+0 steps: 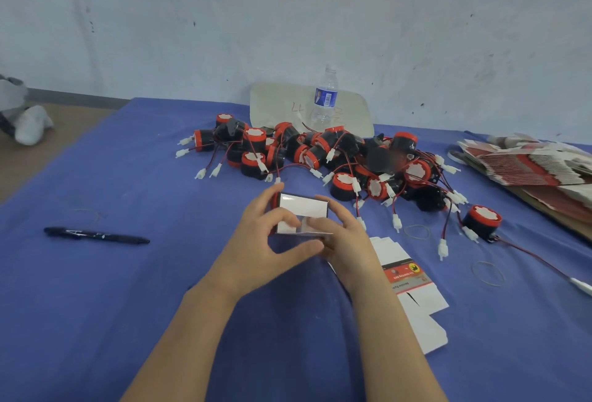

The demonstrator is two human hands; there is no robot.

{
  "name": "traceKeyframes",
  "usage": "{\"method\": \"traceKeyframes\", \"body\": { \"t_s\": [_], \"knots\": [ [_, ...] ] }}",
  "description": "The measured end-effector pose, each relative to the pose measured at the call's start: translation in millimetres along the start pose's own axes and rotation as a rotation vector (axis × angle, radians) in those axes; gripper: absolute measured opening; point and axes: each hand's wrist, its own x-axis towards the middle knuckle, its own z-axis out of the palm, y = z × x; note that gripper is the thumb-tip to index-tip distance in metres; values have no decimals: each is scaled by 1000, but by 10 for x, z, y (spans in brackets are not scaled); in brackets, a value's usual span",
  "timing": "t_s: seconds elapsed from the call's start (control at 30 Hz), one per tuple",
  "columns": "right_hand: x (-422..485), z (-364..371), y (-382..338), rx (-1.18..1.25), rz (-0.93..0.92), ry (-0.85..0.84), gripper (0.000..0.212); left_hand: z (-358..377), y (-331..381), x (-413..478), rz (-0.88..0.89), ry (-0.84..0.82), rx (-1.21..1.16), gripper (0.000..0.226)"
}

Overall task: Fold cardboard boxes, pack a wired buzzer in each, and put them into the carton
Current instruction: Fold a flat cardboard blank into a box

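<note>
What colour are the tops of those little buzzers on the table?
The buzzers have red tops with a white centre, on black bodies. The head view shows it.

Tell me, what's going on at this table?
A person is folding a small cardboard box, gripping it with the left hand and right hand above a blue table. A heap of red-and-black wired buzzers waits behind it, one unfolded box lies by the right arm, and a stack of flat boxes sits far right.
</note>
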Motion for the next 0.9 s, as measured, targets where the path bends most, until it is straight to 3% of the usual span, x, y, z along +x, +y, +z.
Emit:
{"method": "traceKeyframes", "body": {
  "t_s": [0.13,0.23,0.33,0.43,0.63,0.9],
  "knots": [
    [6,29,-27,105,38,-2,37,50,-41,47,19,131,52,17],
    [3,59,-16,127,20,-60,22,98,-47,65,-50,240,-132,31],
    [-15,135,17,38,-53,-148,27,143,-54,78,-123,319,-248,55],
    [-1,220,76,-93,-186,-104,33,194,-64,80,-197,305,-246,76],
    [23,281,153,-114,-242,3,40,224,-59,70,-276,327,-254,45],
    [32,351,208,-147,-250,63,44,236,-58,75,-251,378,-307,41]
  ]
}}
